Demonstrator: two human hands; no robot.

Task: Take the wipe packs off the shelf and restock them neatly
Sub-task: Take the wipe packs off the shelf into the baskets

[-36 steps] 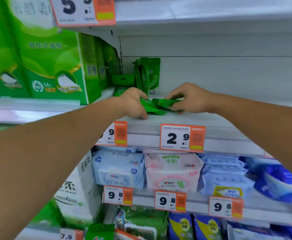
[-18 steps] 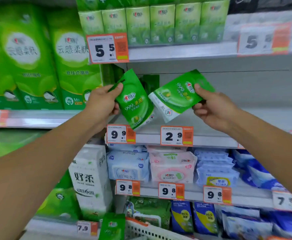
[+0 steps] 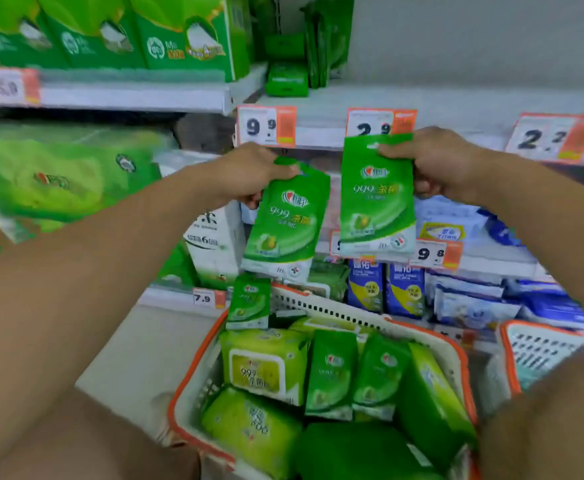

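**Packs lifted off shelf, now over basket**

1.0 s ago both hands pressed flat green packs on the 2.9 shelf; 0.5 s ago they held them up, tilted, at shelf level. Now the left hand (image 3: 249, 171) pinches the left wipe pack (image 3: 287, 220) by its top & the right hand (image 3: 432, 161) pinches the right wipe pack (image 3: 377, 195); both hang upright, lower, w/ the view dropped to show an orange-rimmed basket (image 3: 335, 311) of green packs below.

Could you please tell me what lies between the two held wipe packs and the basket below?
Nothing lies between the packs and basket; head view.
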